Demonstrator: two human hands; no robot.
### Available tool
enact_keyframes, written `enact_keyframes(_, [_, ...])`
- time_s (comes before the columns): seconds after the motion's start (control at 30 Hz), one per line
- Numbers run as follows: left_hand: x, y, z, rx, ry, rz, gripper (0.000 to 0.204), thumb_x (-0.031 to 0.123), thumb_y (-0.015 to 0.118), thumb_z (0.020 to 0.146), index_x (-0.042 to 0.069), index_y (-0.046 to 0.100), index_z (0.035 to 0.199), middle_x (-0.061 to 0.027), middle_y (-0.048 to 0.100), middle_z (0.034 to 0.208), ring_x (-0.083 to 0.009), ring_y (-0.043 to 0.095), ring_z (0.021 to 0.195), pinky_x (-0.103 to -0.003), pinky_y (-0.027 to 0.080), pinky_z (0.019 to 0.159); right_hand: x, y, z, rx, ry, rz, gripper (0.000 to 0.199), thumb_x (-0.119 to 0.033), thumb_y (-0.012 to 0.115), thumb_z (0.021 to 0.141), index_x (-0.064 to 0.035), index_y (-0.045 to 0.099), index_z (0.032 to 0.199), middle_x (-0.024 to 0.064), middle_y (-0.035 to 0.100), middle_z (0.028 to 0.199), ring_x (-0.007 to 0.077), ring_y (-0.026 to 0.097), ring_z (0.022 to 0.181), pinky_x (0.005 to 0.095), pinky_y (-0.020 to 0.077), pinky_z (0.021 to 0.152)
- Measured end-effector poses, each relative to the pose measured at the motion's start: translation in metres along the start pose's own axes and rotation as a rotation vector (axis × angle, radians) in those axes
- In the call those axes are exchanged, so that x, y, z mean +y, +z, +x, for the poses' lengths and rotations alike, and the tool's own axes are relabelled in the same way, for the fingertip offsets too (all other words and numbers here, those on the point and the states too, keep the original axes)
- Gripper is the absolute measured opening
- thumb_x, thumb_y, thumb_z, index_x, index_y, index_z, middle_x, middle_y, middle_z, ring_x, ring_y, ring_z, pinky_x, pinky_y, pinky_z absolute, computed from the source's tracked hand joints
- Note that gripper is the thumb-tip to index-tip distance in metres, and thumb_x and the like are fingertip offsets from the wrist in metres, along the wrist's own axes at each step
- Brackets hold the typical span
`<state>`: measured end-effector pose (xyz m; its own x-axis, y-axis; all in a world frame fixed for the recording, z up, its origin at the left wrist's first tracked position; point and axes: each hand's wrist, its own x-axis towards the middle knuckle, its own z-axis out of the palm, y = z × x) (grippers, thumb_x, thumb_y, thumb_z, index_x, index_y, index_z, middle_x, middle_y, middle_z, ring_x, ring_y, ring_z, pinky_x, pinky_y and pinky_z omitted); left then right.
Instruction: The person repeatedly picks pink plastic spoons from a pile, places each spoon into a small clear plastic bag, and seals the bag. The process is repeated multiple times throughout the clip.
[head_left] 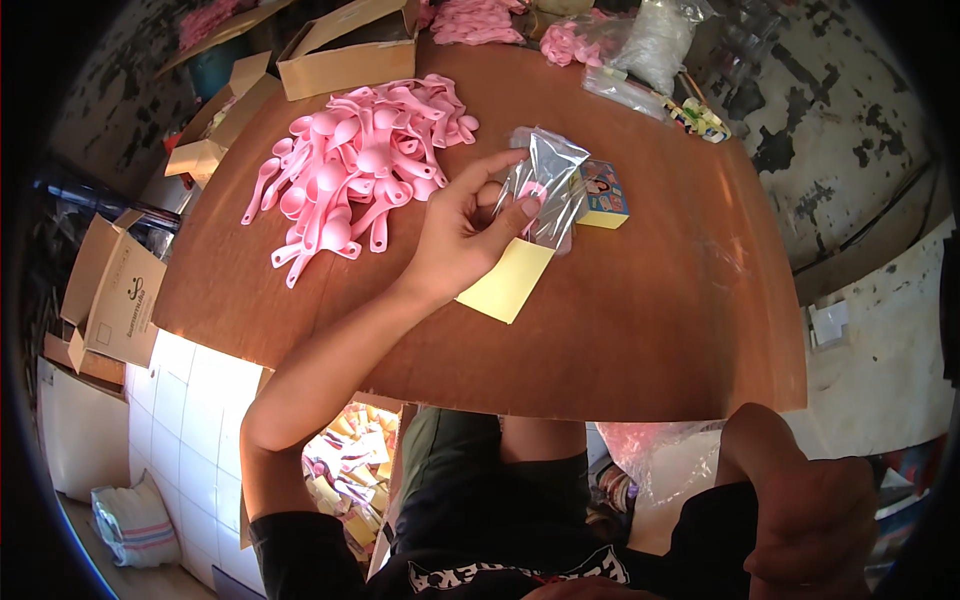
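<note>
My left hand (465, 245) is closed over a clear plastic bag (560, 160), with the thumb and fingers pinching it above the table. Something pink, partly covered by my thumb, shows through the film. Just below the bag lies a yellow card (508, 285), its upper end hidden under the plastic. A small blue and yellow printed box (604, 195) is to the right of the bag. Left of my hand spreads a heap of pink plastic measuring spoons (365, 165). My right arm (765, 450) is bent at the lower right, off the table; its fingers cannot be made out.
The brown table (660, 330) has a curved edge. Cardboard boxes (350, 65) stand at the far left. Clear plastic bags (655, 45) and pink items (475, 20) lie along the back. Below the front edge, an open box holds several small packets (350, 450).
</note>
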<state>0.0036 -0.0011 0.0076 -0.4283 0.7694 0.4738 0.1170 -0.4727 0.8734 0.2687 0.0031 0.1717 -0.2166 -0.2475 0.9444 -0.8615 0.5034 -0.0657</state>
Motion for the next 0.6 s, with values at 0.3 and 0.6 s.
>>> enact_keyframes(0.3, [0.010,-0.001,-0.004,0.068,-0.003,-0.059,0.043,0.004,0.063,0.094,-0.005,0.047,0.133,-0.0052,0.068,0.079,-0.0053,0.062,0.072,-0.020,0.048,0.062,0.056,-0.007,-0.039,-0.033,0.132,-0.113,0.013,-0.024,0.047,0.099,-0.0155,0.045,0.090,0.0012,0.048,0.067,0.0162,0.051,0.057,0.0317,0.0398,0.058])
enact_keyframes(0.6, [0.010,0.006,-0.007,-0.050,0.060,-0.038,0.051,0.006,0.066,0.092,-0.002,0.044,0.138,-0.0083,0.071,0.087,-0.0106,0.067,0.081,-0.026,0.053,0.076,0.157,-0.014,-0.078,0.255,1.165,-0.094,0.030,-0.014,0.069,0.091,0.0004,0.060,0.115,0.0059,0.064,0.101,0.0111,0.059,0.085,0.0234,0.0476,0.076])
